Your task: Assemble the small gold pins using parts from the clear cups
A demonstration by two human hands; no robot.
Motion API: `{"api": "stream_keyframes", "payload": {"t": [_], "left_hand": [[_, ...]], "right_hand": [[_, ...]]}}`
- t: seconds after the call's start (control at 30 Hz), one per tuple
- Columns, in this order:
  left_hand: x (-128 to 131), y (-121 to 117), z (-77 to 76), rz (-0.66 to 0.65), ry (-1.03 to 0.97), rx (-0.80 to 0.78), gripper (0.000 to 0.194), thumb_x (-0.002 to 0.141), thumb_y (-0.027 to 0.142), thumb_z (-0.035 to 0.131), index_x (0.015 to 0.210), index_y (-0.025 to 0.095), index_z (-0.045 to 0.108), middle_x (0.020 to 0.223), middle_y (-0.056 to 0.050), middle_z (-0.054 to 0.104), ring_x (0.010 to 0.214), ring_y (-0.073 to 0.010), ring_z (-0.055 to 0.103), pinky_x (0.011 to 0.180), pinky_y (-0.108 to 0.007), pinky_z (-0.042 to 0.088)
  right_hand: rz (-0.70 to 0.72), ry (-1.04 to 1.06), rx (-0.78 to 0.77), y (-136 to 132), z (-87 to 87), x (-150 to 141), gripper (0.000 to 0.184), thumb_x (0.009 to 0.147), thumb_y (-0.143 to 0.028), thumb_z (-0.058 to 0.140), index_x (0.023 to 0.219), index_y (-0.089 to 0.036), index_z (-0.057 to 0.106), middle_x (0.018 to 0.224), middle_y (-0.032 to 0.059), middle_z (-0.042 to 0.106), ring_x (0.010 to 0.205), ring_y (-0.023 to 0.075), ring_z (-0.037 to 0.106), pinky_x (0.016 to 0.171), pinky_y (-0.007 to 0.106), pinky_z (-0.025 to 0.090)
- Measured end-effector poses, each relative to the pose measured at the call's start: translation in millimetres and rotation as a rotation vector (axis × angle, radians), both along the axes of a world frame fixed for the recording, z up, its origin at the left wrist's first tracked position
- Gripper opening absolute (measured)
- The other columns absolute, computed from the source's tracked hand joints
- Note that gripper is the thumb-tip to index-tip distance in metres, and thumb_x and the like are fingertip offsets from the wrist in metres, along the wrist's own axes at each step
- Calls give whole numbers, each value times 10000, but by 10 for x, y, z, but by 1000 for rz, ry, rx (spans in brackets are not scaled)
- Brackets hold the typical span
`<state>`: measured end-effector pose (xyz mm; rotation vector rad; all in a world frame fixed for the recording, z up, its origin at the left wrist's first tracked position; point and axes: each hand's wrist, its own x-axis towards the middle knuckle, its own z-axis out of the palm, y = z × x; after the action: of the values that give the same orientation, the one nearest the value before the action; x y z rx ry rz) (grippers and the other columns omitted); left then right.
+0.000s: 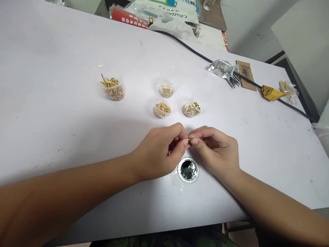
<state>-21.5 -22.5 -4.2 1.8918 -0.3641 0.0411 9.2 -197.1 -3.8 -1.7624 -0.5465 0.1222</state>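
My left hand (158, 151) and my right hand (215, 151) meet fingertip to fingertip above the white table (51, 113). Both pinch a tiny gold pin (189, 139) between thumb and forefinger. Just below the hands lies a small round silver-rimmed dish (188, 169) with a dark inside. Beyond the hands stand several small clear cups of gold pins: one at the left with long pins (113, 89), one at the back (166, 90), and two nearer ones (162, 110) (191, 109).
A black cable (205, 57) runs across the far right of the table. Beside it lie crumpled silver foil (224, 70), a brown card (245, 74), a gold foil piece (271, 92) and a clear bag (289, 89). Printed bags (159, 13) are heaped at the far edge.
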Motion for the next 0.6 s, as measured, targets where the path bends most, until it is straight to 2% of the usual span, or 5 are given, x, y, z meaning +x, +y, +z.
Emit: {"api": "stream_keyframes", "payload": {"t": [0.2,0.47,0.6], "left_hand": [[18,20,-8,-59,89,-83,75,855,118,511,781,129,511,561,85,444,469,-15,361,459,-138,305],[23,41,-20,-124,141,-163,65,862,129,514,797,133,515,600,68,472,494,-21,377,468,-138,326],[20,45,-20,-128,143,-171,67,862,132,518,795,137,509,604,64,479,496,-24,380,467,-142,330]], "right_hand": [[92,106,95,-35,-2,64,76,877,-115,663,867,-189,671,789,3,674,723,78,673,676,165,573],[170,256,214,-87,-58,126,45,839,-161,718,844,-205,711,833,19,639,701,101,669,631,209,590],[221,363,278,-91,-65,144,56,826,-164,734,842,-217,723,852,12,627,738,97,666,691,230,608]]}}
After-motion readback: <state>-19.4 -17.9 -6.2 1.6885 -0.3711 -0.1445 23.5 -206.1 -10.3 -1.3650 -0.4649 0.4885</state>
